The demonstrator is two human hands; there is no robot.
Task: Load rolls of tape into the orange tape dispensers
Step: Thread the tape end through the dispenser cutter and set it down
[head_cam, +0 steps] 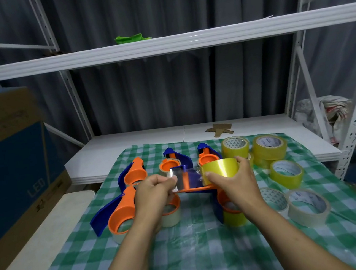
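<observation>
I hold one orange and blue tape dispenser (193, 183) above the green checked cloth (200, 245). A yellow tape roll (221, 168) sits on it, with my right hand (235, 180) wrapped around the roll. My left hand (155, 191) pinches the clear free end of the tape (179, 178), stretched over the dispenser's blade end. Several other dispensers lie on the cloth: two at the left (133, 171) (120, 212), two at the back (172, 160) (206, 154), and others partly hidden under my hands.
Loose yellow rolls (267, 149) (287, 172) and pale rolls (308, 206) lie at the right of the cloth. A large cardboard box (10, 157) stands at the left. White shelving (183, 41) runs behind, with cardboard scraps (219, 129) on the lower shelf.
</observation>
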